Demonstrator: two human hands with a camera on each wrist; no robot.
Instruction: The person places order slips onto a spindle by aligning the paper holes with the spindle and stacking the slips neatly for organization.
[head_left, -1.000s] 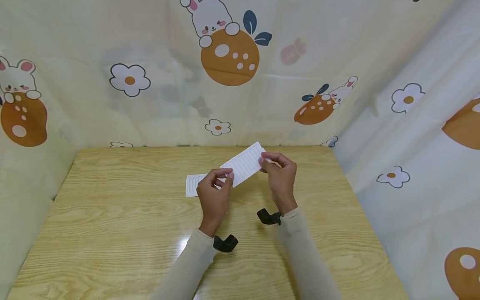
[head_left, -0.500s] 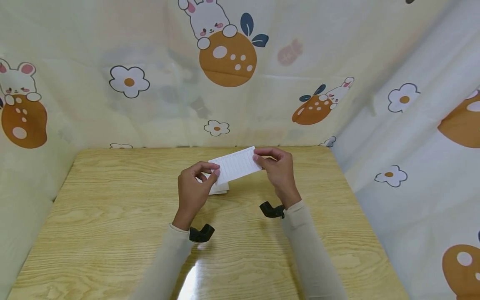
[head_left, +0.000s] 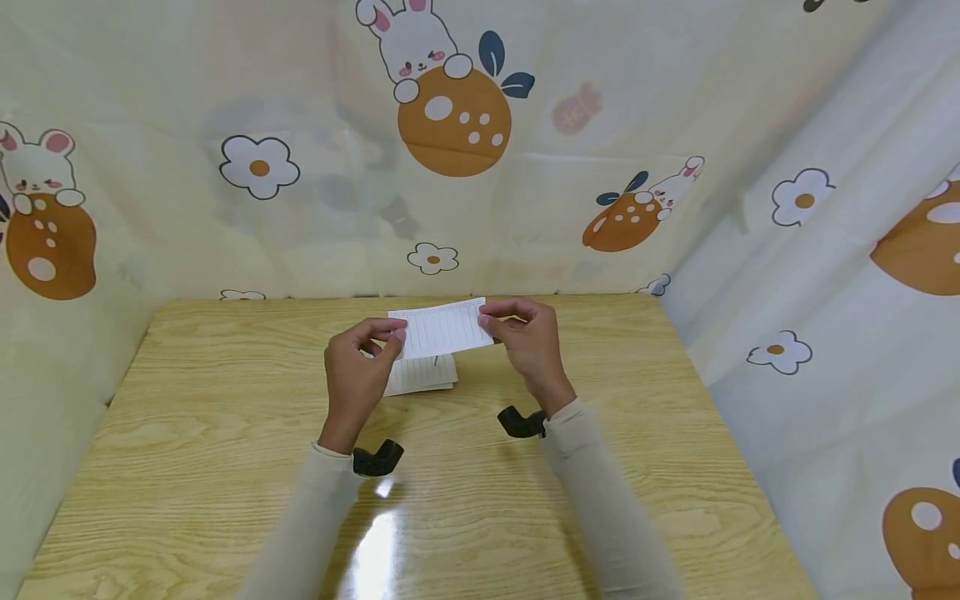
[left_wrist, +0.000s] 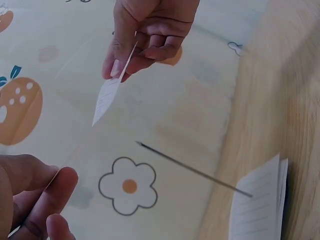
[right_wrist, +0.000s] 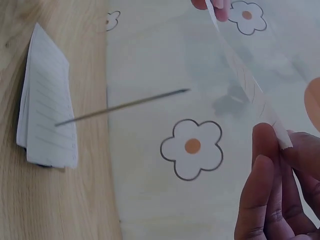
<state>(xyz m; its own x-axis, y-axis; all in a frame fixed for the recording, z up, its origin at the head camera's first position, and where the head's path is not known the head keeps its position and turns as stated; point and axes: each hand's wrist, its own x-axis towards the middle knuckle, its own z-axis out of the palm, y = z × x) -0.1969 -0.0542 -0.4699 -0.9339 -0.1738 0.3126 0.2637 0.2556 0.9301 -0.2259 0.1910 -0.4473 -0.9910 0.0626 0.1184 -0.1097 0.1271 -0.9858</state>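
My left hand (head_left: 356,371) pinches the left end of a white lined paper slip (head_left: 438,327) between thumb and fingers. At the slip's other end, my right hand (head_left: 528,346) pinches it the same way. The slip is stretched between both hands, raised off the table. Below it lies a small stack of lined slips (head_left: 420,375), partly covered by the held slip in the head view. A thin pointed metal spike (left_wrist: 190,167) rises out of the stack. Both wrist views show its tip apart from the held slip (right_wrist: 250,89). A dark edge shows under the stack; its shape is mostly hidden.
The wood-grain table (head_left: 225,392) extends around the hands and stack. A patterned curtain (head_left: 322,208) with rabbits and flowers hangs behind the table's far edge and along both sides. Black curved mounts (head_left: 378,458) stick out from both wrists.
Both hands have moved left with the slip, the left hand farther. The slip has turned from a steep slant to nearly level and now sits above the stack. The spike has come into sight.
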